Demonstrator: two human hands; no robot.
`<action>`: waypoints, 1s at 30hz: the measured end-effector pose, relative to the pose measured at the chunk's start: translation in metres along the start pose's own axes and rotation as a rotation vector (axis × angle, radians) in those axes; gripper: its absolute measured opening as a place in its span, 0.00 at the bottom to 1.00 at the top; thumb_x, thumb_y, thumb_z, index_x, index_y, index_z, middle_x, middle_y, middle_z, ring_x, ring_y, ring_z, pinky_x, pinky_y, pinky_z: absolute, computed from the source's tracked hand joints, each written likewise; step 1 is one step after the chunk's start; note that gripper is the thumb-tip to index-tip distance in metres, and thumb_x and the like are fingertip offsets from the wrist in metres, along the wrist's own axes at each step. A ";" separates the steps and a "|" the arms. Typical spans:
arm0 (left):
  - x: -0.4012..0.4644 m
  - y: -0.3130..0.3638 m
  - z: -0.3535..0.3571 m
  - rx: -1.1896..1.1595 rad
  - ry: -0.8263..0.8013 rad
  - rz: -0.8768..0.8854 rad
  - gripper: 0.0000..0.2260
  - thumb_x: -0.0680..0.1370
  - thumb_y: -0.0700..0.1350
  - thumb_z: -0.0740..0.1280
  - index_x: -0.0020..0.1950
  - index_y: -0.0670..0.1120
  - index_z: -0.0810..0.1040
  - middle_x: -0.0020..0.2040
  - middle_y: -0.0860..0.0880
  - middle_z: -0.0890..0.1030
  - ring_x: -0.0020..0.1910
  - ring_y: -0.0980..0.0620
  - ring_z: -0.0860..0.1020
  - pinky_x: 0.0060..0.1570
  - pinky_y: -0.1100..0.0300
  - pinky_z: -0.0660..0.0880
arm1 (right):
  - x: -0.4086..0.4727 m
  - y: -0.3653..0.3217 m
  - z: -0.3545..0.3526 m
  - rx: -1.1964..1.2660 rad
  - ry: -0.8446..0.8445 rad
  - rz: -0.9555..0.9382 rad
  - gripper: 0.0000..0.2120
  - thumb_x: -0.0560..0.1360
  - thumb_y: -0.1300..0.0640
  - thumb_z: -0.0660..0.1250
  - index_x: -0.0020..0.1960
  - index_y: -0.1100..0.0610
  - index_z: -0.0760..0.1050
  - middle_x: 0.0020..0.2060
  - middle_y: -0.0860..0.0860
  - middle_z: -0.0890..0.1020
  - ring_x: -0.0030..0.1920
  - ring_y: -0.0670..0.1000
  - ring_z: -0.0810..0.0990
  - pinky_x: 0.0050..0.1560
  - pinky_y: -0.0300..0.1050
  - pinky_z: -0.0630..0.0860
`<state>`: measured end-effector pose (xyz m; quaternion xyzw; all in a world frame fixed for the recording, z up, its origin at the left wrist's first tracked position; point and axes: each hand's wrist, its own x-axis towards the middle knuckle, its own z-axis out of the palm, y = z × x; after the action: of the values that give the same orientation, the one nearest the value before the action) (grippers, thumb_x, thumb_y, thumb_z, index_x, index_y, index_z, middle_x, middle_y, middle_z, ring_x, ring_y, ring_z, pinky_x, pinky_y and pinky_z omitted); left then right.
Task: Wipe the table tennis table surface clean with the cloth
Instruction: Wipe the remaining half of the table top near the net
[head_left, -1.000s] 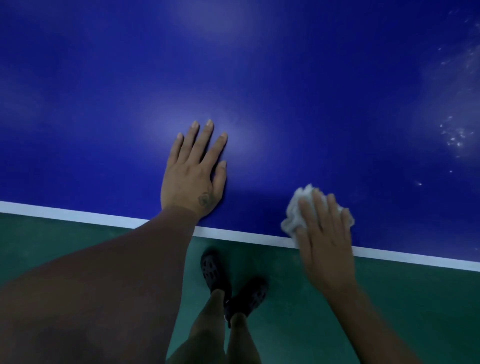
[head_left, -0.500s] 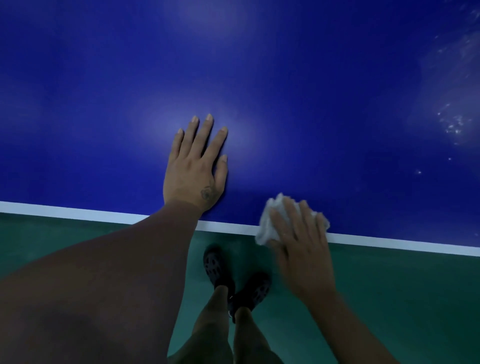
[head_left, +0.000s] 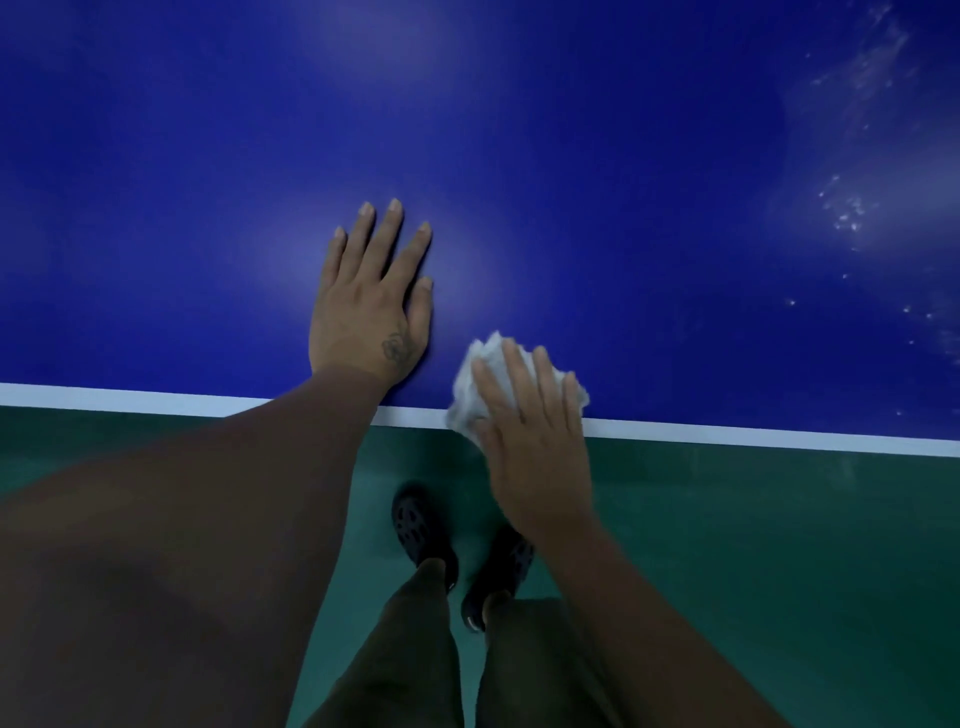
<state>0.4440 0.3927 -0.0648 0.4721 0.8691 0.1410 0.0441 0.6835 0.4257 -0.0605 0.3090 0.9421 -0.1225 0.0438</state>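
The left hand (head_left: 371, 306) lies flat, fingers straight, on the blue table tennis table (head_left: 571, 182) at frame centre, likely bracing the lean. Just beside it, the right hand (head_left: 535, 431) presses straight fingers on the crumpled white cloth (head_left: 470, 384), bunched over the white edge line (head_left: 130, 400). Pale specks (head_left: 844, 213) dot the upper right.

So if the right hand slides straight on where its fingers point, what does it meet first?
Only bare blue table; the right hand pushes the cloth past the left hand. Way looks free.
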 end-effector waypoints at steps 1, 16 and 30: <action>0.000 0.000 -0.001 -0.001 -0.003 0.000 0.24 0.88 0.53 0.54 0.84 0.51 0.65 0.86 0.47 0.59 0.86 0.44 0.54 0.84 0.43 0.51 | -0.009 0.016 -0.003 -0.044 -0.027 -0.005 0.30 0.88 0.52 0.56 0.88 0.50 0.50 0.87 0.55 0.48 0.86 0.61 0.46 0.84 0.68 0.48; -0.001 0.009 -0.001 0.063 -0.032 -0.012 0.24 0.89 0.53 0.52 0.85 0.50 0.63 0.86 0.47 0.58 0.86 0.44 0.53 0.84 0.43 0.50 | 0.003 0.043 -0.008 0.062 0.038 -0.142 0.28 0.89 0.43 0.55 0.87 0.49 0.56 0.87 0.53 0.54 0.86 0.58 0.49 0.84 0.65 0.48; 0.063 0.152 0.034 -0.020 0.024 -0.206 0.25 0.89 0.54 0.54 0.83 0.44 0.66 0.85 0.45 0.62 0.85 0.44 0.56 0.84 0.42 0.50 | 0.136 0.201 -0.057 -0.092 0.014 -0.361 0.29 0.89 0.45 0.53 0.87 0.49 0.53 0.86 0.51 0.55 0.86 0.59 0.53 0.83 0.66 0.51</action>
<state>0.5395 0.5302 -0.0501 0.3781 0.9120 0.1503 0.0527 0.6923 0.6744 -0.0683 0.1334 0.9872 -0.0827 0.0285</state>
